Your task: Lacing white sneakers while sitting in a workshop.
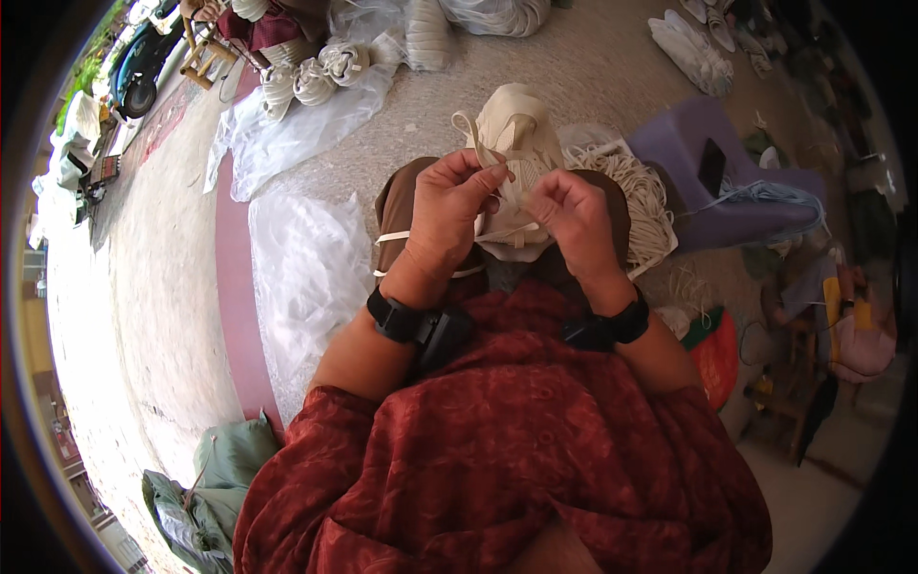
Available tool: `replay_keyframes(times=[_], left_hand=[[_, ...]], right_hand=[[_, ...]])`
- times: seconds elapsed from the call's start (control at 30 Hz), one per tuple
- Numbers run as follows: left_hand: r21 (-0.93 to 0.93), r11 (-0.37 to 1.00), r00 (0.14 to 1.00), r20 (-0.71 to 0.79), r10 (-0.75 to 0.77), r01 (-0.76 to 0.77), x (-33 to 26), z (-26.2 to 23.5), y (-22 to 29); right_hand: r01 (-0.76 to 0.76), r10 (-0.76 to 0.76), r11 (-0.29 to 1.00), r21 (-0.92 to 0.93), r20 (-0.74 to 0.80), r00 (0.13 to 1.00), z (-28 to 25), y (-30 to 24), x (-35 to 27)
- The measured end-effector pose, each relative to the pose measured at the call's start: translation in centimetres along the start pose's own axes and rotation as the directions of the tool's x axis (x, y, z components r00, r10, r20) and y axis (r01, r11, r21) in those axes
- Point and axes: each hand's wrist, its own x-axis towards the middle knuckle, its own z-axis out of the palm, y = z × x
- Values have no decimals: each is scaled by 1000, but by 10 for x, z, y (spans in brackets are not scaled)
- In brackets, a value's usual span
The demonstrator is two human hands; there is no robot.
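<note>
A cream canvas shoe (516, 120) rests on my lap, its toe pointing away from me. Pale laces cross its upper between my hands. My left hand (445, 206) is closed in a pinch on a shoelace (464, 124), which loops up beside the shoe's left side. Over the right side of the lacing, my right hand (577, 215) pinches at the lace with thumb and forefinger; its fingertips partly hide what they grip. Close to my right knee lies a heap of loose cream laces (645, 201).
A purple stool (669, 134) at the right carries a dark phone (711, 167) and a bundle of blue cord (775, 203). Clear plastic sheeting (306, 258) covers the floor at left. Several shoes (314, 84) lie at the far left, more white shoes (690, 53) far right.
</note>
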Motion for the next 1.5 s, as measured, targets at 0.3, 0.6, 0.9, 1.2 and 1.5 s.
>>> replay_keyframes(times=[0.3,0.6,0.9,1.2,1.5], left_hand=[[-64,996,993,-108,55,-62,-5,-13,8],[771,497,674,-122,729,-398,-9,-39,18],[583,201,597,639,485,-787,-7,-34,21],[255,781,801,-37,597,-571,-5,-30,29],[787,566,970,188,157,-244,40,-33,11]], right_hand=[[79,-70,987,-143,65,995,18,8,2],[-387,295,733,559,250,922,5,24,14],[-488,343,552,676,350,872,22,23,14],[-250,221,892,376,118,968,21,12,18],[-97,95,980,-174,-21,995,-34,57,75]])
